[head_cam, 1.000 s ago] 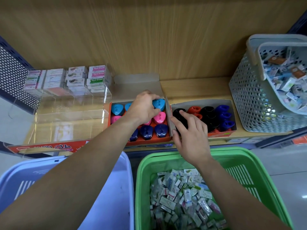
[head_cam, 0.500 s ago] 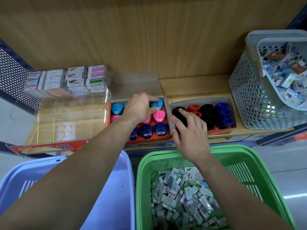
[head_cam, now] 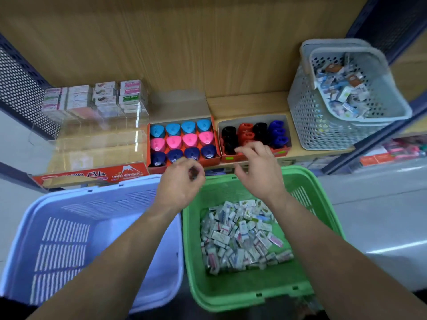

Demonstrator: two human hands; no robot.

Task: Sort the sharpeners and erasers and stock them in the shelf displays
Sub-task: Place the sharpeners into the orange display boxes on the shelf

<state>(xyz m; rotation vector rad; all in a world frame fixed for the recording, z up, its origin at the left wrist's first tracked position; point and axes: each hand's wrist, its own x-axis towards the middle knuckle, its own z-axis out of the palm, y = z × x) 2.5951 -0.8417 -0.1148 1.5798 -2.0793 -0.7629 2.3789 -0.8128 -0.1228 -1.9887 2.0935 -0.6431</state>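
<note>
**Head view.** My left hand (head_cam: 179, 184) hangs over the meeting rims of the lavender basket (head_cam: 69, 227) and the green basket (head_cam: 249, 299), just in front of the orange box (head_cam: 209, 160). Its fingers are loosely curled, thumb tip near the index, and they grip nothing.

My right hand (head_cam: 260, 173) is spread and relaxed, with the fingers apart and empty. It is over the front edge of the grey-lined box (head_cam: 251, 117); I cannot tell whether the fingertips touch it.

The orange box sits on the wooden shelf (head_cam: 245, 103) and holds twelve triangular sharpeners (head_cam: 182, 140). They stand in three rows of four: light blue at the back, pink in the middle, dark blue at the front. Beside it on the right, the grey-lined box holds black, red and blue sharpeners (head_cam: 254, 132) in columns.

Loose wrapped erasers (head_cam: 240, 239) lie heaped in the green basket. More packets (head_cam: 339, 88) fill the grey perforated basket (head_cam: 323, 125) at the right end of the shelf. At the left, stacked eraser boxes (head_cam: 99, 95) stand at the back of a clear display case (head_cam: 92, 146).
</note>
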